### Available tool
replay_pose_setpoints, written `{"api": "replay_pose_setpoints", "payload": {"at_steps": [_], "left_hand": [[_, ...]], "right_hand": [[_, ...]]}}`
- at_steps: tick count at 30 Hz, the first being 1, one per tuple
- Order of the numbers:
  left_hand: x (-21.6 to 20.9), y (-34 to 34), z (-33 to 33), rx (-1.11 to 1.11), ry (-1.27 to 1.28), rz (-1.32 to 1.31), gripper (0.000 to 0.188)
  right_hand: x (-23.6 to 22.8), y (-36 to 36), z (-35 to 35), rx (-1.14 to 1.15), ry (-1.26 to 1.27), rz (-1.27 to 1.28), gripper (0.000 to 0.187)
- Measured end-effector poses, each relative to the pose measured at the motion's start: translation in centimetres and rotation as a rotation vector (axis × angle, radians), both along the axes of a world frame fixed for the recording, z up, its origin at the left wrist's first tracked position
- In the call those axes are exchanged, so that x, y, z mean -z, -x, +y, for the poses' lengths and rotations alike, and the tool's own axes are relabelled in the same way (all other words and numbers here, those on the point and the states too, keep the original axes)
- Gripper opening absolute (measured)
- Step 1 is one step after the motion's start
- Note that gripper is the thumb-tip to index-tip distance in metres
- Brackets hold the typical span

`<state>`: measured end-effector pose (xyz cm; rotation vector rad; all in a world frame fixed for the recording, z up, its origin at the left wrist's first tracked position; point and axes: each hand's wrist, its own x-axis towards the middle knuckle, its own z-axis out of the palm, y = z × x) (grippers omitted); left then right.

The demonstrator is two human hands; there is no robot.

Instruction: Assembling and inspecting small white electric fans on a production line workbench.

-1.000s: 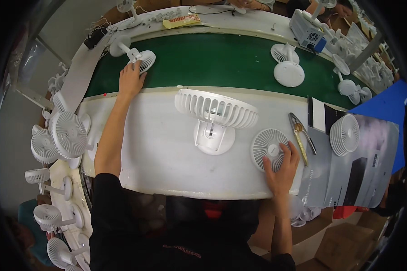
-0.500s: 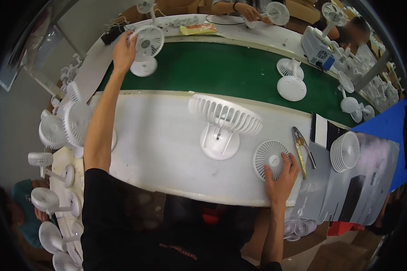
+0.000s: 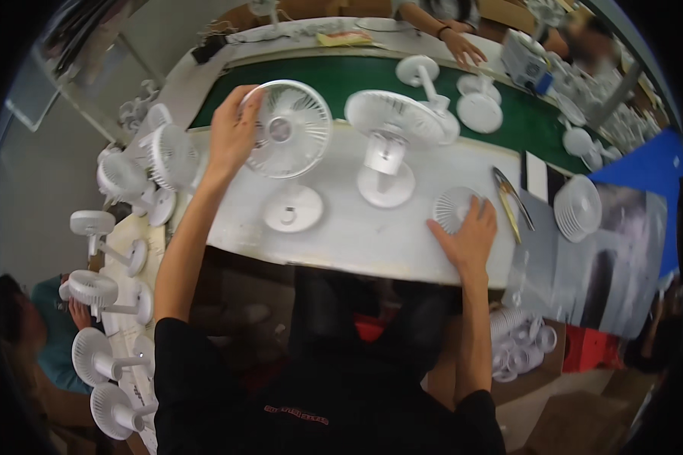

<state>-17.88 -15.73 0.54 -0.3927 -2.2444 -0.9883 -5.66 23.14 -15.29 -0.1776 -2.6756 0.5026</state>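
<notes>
My left hand [image 3: 231, 133] grips the rim of a white desk fan [image 3: 288, 136] and holds it upright, its round base [image 3: 292, 208] resting on the white worktop [image 3: 357, 235]. A second white fan [image 3: 391, 125] stands just right of it, head tilted face-down. My right hand [image 3: 469, 235] lies flat on the worktop, fingers spread over the edge of a loose round white fan grille [image 3: 455, 206].
Metal pliers [image 3: 508, 201] lie right of the grille, and another grille [image 3: 577, 206] sits further right. More fans [image 3: 463, 95] ride the green conveyor belt [image 3: 357, 76]. Several finished fans [image 3: 121, 182] crowd the left side. Another person's hand [image 3: 463, 49] reaches over the belt's far side.
My left hand has carried the fan from the far left of the belt onto the white worktop, close in front of me. My right hand stays on the grille.
</notes>
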Motion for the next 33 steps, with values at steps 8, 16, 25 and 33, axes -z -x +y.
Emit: {"api": "replay_pose_setpoints", "payload": {"at_steps": [8, 16, 25, 33], "left_hand": [[1.6, -4.2, -2.9, -0.057, -0.139, -0.15, 0.033], [1.4, -8.8, -3.1, 0.242, -0.127, -0.266, 0.058], [3.4, -10.2, -3.0, 0.068, -0.138, -0.154, 0.058], [4.1, -9.7, -3.2, 0.273, -0.502, -0.284, 0.055]], "right_hand": [[-3.4, -5.8, 8.1, -0.326, -0.072, -0.222, 0.085], [0.2, -5.0, 3.9, -0.041, -0.07, 0.076, 0.098], [0.1, -5.1, 3.5, 0.0, -0.057, 0.08, 0.096], [1.0, -5.2, 4.1, -0.016, 0.004, 0.102, 0.1]]}}
